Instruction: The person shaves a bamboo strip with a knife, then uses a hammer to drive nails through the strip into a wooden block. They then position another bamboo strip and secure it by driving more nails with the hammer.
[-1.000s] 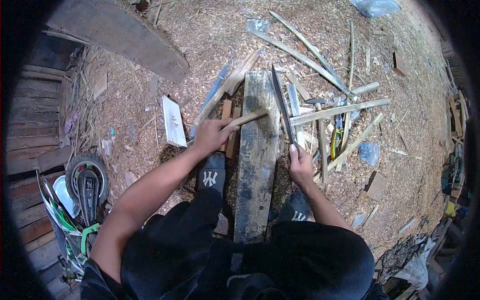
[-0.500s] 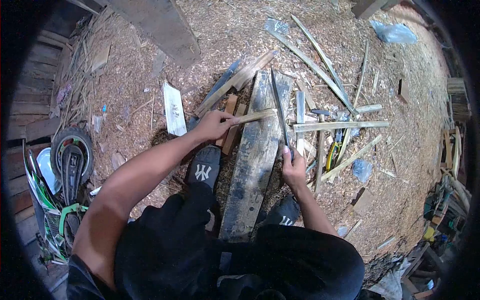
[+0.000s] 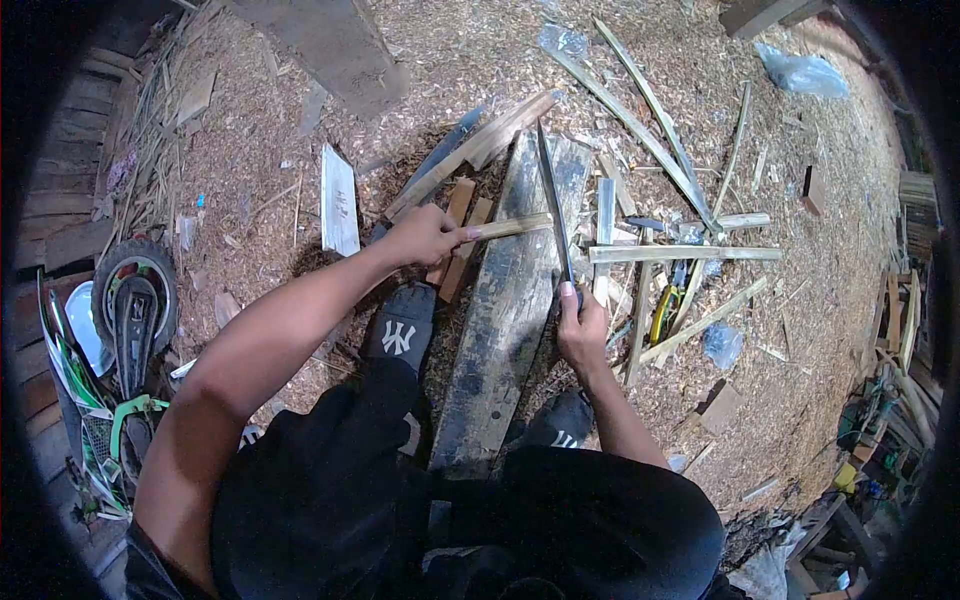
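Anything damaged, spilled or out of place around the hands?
A yellow-handled tool lies among loose strips right of the plank, looking misplaced. The plank's top is worn and darkly blotched. The blade in the right hand and short strip in the left hand show no obvious damage.

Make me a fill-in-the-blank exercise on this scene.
The hand that holds the long knife is the person's ____ one. The left hand grips a short stick made of ____. The pliers on the ground have black and ____ handles. The wheel is near the picture's ____ edge.

Missing words: right; wood; yellow; left.
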The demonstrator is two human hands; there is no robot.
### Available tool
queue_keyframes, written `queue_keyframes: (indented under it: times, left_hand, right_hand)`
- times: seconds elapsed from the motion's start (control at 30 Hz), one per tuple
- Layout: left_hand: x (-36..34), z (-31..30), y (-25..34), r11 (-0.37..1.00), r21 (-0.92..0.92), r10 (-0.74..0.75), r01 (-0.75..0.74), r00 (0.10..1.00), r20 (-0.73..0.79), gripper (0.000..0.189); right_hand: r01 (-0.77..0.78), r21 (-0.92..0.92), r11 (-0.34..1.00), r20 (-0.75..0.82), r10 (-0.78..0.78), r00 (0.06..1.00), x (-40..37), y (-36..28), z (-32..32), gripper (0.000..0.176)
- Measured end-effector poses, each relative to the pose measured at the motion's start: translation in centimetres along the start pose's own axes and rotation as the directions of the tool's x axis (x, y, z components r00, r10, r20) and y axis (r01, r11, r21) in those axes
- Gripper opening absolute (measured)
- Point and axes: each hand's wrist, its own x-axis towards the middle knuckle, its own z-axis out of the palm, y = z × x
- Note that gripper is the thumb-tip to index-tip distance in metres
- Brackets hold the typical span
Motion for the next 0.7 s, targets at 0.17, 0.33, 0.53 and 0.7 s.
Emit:
queue_keyframes:
  times: [0.17,0.33,0.53,0.7]
  left_hand:
    - [0.6,0.0,-0.4,0.992,0.129,-0.007,0.014,0.999,-0.049,0.053]
    - [0.4,0.0,-0.5,0.990,0.144,0.018,-0.011,0.998,-0.052,0.056]
    - [0.0,0.4,-0.5,0.991,0.134,0.038,-0.024,0.994,-0.104,0.058]
    - [0.1,0.3,-0.3,0.981,0.187,0.071,-0.057,0.995,-0.071,0.057]
  right_hand:
    - [0.115,-0.004,0.993,-0.064,-0.115,0.991,-0.3,-2.0,-1.7,0.037]
    - [0.225,-0.011,0.974,-0.150,-0.224,0.963,-0.8,-0.6,-0.5,0.035]
    - [-0.134,-0.082,0.988,0.042,0.138,0.990,-1.0,-1.5,-0.7,0.040]
    - [0.373,0.045,0.927,-0.165,-0.361,0.918,-0.7,-2.3,-2.6,0.029]
